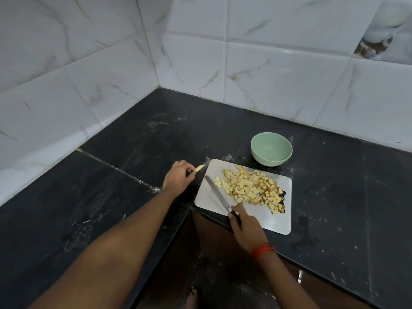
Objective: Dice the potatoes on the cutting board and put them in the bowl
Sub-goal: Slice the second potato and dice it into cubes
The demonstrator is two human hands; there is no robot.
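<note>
A pile of diced potato point(249, 189) lies on the right half of a steel cutting board point(276, 221). Behind the board stands a pale green bowl point(271, 152) with nothing in it. My right hand point(245, 228) grips the handle of a knife point(217, 195), whose blade lies flat across the board's left part, left of the pile. My left hand point(178, 177) is off the board's left corner and pinches a potato piece point(199, 168) above the black counter.
The black stone counter point(133, 152) runs into a corner of white marble-look wall tiles point(267, 74). The board sits at the counter's inner front edge. Below, between my arms, dark floor and a bare foot point(192, 296) show.
</note>
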